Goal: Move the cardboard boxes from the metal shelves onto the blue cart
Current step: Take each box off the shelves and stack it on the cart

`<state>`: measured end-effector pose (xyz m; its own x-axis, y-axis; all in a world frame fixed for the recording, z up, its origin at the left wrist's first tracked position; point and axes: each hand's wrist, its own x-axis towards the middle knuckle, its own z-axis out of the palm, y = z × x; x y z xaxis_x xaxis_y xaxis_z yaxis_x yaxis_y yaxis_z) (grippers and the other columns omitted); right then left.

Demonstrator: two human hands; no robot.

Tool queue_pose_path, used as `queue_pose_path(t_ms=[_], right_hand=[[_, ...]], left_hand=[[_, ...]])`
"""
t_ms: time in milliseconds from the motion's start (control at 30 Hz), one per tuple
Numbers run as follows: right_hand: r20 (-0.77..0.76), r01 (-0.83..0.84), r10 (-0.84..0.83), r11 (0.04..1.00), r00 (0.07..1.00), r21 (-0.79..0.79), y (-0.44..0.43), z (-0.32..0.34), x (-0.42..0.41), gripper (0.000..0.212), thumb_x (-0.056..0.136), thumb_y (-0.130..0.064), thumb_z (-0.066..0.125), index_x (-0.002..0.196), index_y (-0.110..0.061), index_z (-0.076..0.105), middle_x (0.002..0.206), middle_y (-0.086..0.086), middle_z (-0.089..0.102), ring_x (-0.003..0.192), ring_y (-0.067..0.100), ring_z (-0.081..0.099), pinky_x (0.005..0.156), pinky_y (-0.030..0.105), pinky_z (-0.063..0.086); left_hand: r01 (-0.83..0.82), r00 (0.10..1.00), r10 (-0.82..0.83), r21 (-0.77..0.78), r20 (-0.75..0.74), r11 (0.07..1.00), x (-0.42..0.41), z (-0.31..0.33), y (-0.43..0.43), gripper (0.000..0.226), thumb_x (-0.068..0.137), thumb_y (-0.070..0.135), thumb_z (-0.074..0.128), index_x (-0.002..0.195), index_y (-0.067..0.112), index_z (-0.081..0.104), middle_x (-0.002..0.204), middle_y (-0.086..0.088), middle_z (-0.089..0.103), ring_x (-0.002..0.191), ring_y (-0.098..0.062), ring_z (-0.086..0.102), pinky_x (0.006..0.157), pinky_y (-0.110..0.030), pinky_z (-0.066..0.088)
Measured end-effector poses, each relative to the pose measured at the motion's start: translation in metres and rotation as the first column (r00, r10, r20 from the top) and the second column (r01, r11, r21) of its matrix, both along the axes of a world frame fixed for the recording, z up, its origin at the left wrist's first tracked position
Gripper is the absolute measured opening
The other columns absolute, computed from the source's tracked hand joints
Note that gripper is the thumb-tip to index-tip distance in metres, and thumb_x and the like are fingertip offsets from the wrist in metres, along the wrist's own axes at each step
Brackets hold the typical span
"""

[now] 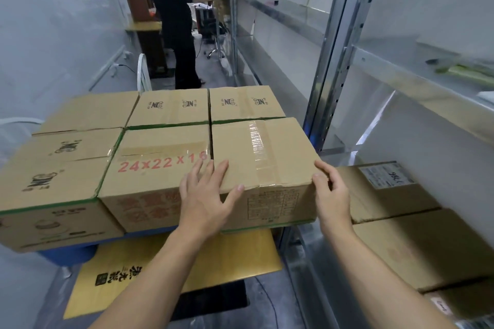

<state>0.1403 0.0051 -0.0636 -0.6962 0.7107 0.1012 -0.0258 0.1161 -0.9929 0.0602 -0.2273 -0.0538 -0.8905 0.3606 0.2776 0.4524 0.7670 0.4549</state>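
Pressing box (264,152) onto cart (66,255), left hand (205,200) flat on top, right hand (331,195) bracing right corner, fingers straight; shelf boxes (387,195) lying rightward, nearer right hand

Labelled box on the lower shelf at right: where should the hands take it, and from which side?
Probably best to take the labelled box by its two end faces, low down, coming from the aisle side and sliding it out. The shelf board above blocks a reach from over it, and it rests on a larger box.

Even, soft indoor light; wide-angle bending at edges, slight overall blur
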Motion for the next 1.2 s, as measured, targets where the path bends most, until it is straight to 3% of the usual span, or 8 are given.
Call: queue_pose_path(t_ms=[233, 433, 533, 667, 833, 1000, 1200], right_hand=[[0.02, -0.051, 0.053, 0.995, 0.998, -0.086, 0.013, -0.011, -0.033, 0.029, 0.097, -0.021, 0.055, 0.121, -0.034, 0.065, 0.12, -0.018, 0.064, 0.115, 0.003, 0.056, 0.1, 0.033, 0.047], [0.06, -0.088, 0.093, 0.993, 0.994, -0.084, 0.018, -0.021, -0.047, 0.029, 0.096, -0.021, 0.055, 0.119, -0.036, 0.065, 0.12, -0.013, 0.064, 0.112, 0.008, 0.058, 0.1, 0.038, 0.049], [0.075, -0.102, 0.107, 0.993, 0.991, -0.062, 0.018, -0.022, -0.054, 0.03, 0.095, -0.019, 0.055, 0.117, -0.035, 0.066, 0.119, -0.009, 0.065, 0.112, 0.013, 0.059, 0.098, 0.036, 0.049], [0.09, -0.091, 0.097, 0.993, 0.991, -0.07, 0.021, -0.024, -0.056, 0.029, 0.096, -0.017, 0.052, 0.114, -0.035, 0.066, 0.118, -0.015, 0.064, 0.115, 0.008, 0.056, 0.092, 0.027, 0.045], [0.116, -0.126, 0.136, 0.988, 0.984, -0.092, 0.024, -0.028, -0.058, 0.018, 0.097, -0.033, 0.055, 0.108, -0.045, 0.062, 0.115, -0.014, 0.064, 0.108, 0.011, 0.058, 0.096, 0.042, 0.051], [0.117, -0.179, 0.187, 0.981, 0.975, -0.081, 0.023, -0.029, -0.061, 0.033, 0.098, -0.04, 0.055, 0.131, -0.046, 0.054, 0.133, -0.011, 0.058, 0.117, 0.01, 0.056, 0.098, 0.036, 0.05], [0.106, -0.169, 0.174, 0.984, 0.979, -0.055, 0.023, -0.028, -0.063, 0.037, 0.099, -0.039, 0.055, 0.136, -0.04, 0.052, 0.136, -0.011, 0.056, 0.122, 0.009, 0.053, 0.103, 0.034, 0.046]], left_hand=[[-0.06, 0.998, 0.061, -0.174, -0.001, 0.983, -0.025, -0.005, 0.008, 0.08, 0.085, 0.078, 0.009, 0.154, 0.039, 0.017, 0.165, 0.002, 0.013, 0.151, -0.015, -0.008, 0.122, -0.048, -0.004], [-0.039, 0.999, 0.042, -0.244, 0.006, 0.969, -0.033, -0.007, 0.012, 0.079, 0.087, 0.075, 0.01, 0.155, 0.036, 0.019, 0.166, 0.009, 0.006, 0.151, -0.014, -0.012, 0.121, -0.045, -0.001], [0.004, 1.0, 0.001, -0.285, 0.02, 0.959, -0.036, -0.004, 0.027, 0.08, 0.089, 0.074, 0.009, 0.156, 0.032, 0.02, 0.165, 0.011, 0.012, 0.151, -0.011, 0.001, 0.12, -0.041, 0.004], [0.008, 1.0, -0.007, -0.338, 0.005, 0.941, -0.042, -0.003, 0.035, 0.074, 0.091, 0.074, 0.02, 0.154, 0.036, 0.022, 0.163, 0.013, 0.017, 0.15, -0.012, 0.01, 0.118, -0.042, 0.01], [-0.01, 1.0, 0.018, -0.371, 0.018, 0.929, -0.051, 0.0, 0.024, 0.071, 0.088, 0.079, 0.026, 0.15, 0.045, 0.023, 0.163, 0.01, 0.019, 0.151, -0.017, 0.01, 0.12, -0.046, 0.009], [0.003, 0.996, 0.032, -0.412, 0.078, 0.911, -0.058, 0.003, 0.018, 0.079, 0.081, 0.086, 0.019, 0.151, 0.049, 0.017, 0.165, 0.007, 0.012, 0.153, -0.019, 0.004, 0.122, -0.049, 0.003], [0.035, 0.983, 0.043, -0.413, 0.178, 0.91, -0.059, 0.017, 0.028, 0.071, 0.09, 0.074, 0.034, 0.152, 0.047, 0.016, 0.166, 0.007, 0.01, 0.152, -0.021, 0.003, 0.12, -0.05, 0.008]])
